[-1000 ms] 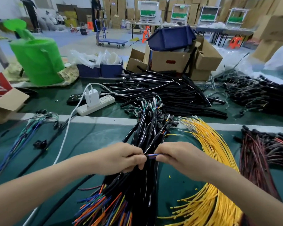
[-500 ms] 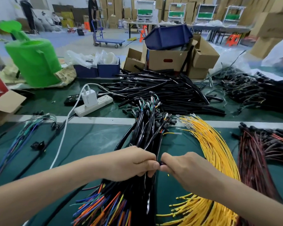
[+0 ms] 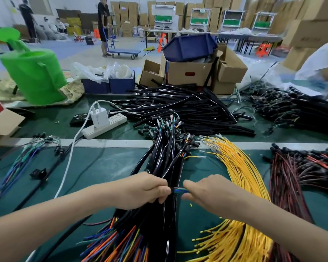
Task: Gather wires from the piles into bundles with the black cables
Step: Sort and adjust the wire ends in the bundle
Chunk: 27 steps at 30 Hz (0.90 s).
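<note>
Left hand (image 3: 140, 190) over the middle of the worktop (image 3: 106, 167), fingers (image 3: 164, 193) curled and pinching the sheath of one of the black cables (image 3: 165, 157); right hand (image 3: 206, 193) just beside it, fingers (image 3: 187, 195) clenched on the blue-green strands (image 3: 180, 190) that span the short gap between the two hands; the fingertips of the two hands are close but not touching. The black cables lie in a long heap directly under both sets of fingers, running away from them toward connector ends on the far side; nearer than the fingers the heap fans out into bare multicoloured ends (image 3: 117, 242), orange, blue, green. Yellow wires (image 3: 240, 176) in a curved sheaf just to the right of the right fingers; dark red wires (image 3: 292, 176) further right again, well apart. Left of the left fingers, a loose run of blue and green wires (image 3: 17, 161) and a white lead (image 3: 68, 163) going up to a power strip (image 3: 106, 125). Beyond the fingers, past the heap, a wide pile of black tubing (image 3: 187, 106); behind that, cardboard boxes (image 3: 186, 72).
</note>
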Motion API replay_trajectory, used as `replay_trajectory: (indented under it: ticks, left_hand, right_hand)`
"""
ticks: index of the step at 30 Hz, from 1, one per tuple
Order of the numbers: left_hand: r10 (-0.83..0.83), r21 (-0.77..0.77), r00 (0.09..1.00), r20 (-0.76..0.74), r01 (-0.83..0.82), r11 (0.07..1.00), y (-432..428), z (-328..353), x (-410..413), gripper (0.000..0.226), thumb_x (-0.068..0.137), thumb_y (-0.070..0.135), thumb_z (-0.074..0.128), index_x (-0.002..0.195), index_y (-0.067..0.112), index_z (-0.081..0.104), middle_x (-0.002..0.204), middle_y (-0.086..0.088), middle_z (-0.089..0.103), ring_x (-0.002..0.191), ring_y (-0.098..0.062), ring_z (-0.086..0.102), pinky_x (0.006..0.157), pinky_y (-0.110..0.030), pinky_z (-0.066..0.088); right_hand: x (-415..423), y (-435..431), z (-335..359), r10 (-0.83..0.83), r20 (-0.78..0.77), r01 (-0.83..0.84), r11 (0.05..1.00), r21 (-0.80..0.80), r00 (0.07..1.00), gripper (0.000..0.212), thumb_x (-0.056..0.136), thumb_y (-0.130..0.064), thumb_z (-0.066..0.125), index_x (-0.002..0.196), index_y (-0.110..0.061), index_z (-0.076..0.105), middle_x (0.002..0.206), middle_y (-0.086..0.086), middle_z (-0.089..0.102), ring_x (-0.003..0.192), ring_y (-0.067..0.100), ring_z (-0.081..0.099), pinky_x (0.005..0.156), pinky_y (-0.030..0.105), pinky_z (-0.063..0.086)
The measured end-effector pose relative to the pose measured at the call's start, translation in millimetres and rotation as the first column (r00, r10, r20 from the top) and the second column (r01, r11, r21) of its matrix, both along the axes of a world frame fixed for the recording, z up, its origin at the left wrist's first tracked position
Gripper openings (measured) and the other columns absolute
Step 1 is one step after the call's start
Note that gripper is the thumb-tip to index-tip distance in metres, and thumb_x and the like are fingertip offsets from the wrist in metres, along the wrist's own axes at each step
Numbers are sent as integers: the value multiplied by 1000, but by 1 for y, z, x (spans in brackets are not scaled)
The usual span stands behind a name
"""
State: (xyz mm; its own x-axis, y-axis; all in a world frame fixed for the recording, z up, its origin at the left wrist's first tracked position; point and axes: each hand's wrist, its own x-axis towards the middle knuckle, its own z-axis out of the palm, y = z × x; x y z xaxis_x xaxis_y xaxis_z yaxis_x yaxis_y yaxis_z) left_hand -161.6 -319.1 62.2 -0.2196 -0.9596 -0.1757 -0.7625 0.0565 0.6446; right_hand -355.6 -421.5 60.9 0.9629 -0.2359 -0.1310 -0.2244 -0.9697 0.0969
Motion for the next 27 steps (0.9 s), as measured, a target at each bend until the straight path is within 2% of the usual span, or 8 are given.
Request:
replay_trajectory:
  ticks: [3,6,8,13,16,18,23,27]
  left_hand:
    - [-44,-8,998,38,44,999,-7,1,-13,28,99,32,39,78,24,54,66,1,56,58,-7,45,61,-21,40]
    - [-13,-44,999,50,15,999,-9,3,-15,30,101,31,39,75,24,52,62,3,50,56,-9,43,57,-21,37]
    - [-1,-62,997,83,6,998,-7,5,-13,31,101,33,39,72,26,49,58,5,46,52,-8,40,53,-16,32]
    - [22,-38,996,85,-19,999,-3,9,-17,32,101,36,36,74,24,49,62,-3,48,56,-14,42,58,-27,37]
    - [21,-43,994,108,-16,999,-5,11,-29,33,101,38,35,75,23,49,59,5,45,54,-14,41,55,-24,36]
    - [39,-45,991,129,-34,998,-8,13,-34,34,100,39,35,72,26,47,63,3,48,59,-18,46,60,-32,41]
    - [15,-46,989,148,-9,999,-5,7,-39,29,101,34,36,79,22,50,70,-4,56,67,-25,53,69,-37,45]
    - [49,-7,998,-43,-49,999,0,1,-24,25,100,33,40,85,21,56,59,5,56,49,-8,49,55,-21,43]
  right_hand:
    - [9,5,-2,47,55,-48,999,3,997,29,102,-44,25,100,-17,33,79,5,57,61,29,48,53,38,38]
    - [9,-1,5,-137,99,115,973,201,986,35,92,-53,46,103,-22,35,71,-5,48,68,25,50,61,37,42]
    - [5,-6,6,-178,82,156,961,227,981,31,88,-49,56,94,-25,38,75,-8,45,75,19,47,68,35,41]
    - [-1,-10,4,-262,81,241,948,207,962,15,86,-29,53,78,-22,42,78,2,56,75,26,53,65,36,44]
    - [7,-4,11,-233,105,223,970,99,967,19,86,-32,52,79,-22,38,78,3,48,72,29,48,60,33,39]
    - [13,2,16,-210,128,203,977,60,969,20,88,-34,51,83,-22,36,85,7,53,74,30,47,61,33,35]
    - [19,17,7,-189,142,171,977,129,972,13,88,-31,49,88,-23,39,98,7,61,89,33,58,67,37,43]
    - [15,8,1,-233,251,190,964,184,940,20,82,-31,54,81,-28,35,89,-5,61,85,27,57,64,32,35]
